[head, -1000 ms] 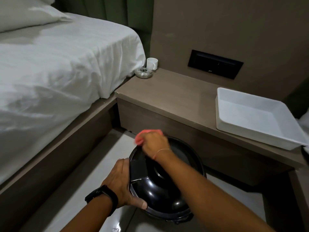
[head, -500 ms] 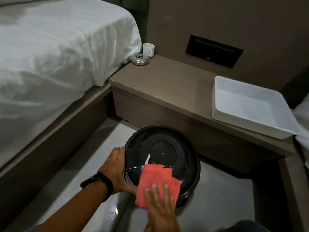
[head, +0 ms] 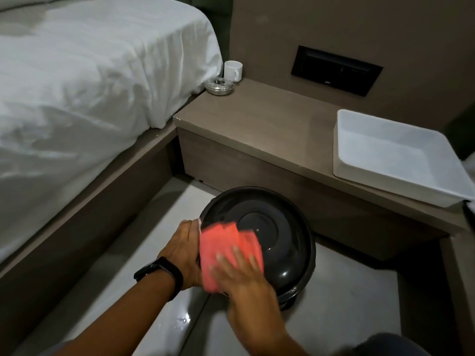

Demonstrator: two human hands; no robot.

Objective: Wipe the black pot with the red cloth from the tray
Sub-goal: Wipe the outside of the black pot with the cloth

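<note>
The black pot (head: 277,227) sits upside down on the floor in front of the low wooden shelf, its round base facing up. My left hand (head: 183,249), with a black watch on the wrist, grips the pot's left rim. My right hand (head: 243,274) lies flat with fingers spread, pressing the red cloth (head: 226,244) onto the pot's near left side. The cloth is blurred by motion and hides part of the pot's rim. The white tray (head: 359,173) stands on the shelf at the right with nothing in it.
A bed with white sheets (head: 90,86) fills the left side, its wooden frame bordering the floor strip. A white mug (head: 233,70) and a small metal dish (head: 219,86) stand at the shelf's far left corner. A black wall panel (head: 335,70) is above the shelf.
My right hand has slid the red cloth from the pot's far rim to its near side, then a little left toward my left hand. The view has shifted downward.
</note>
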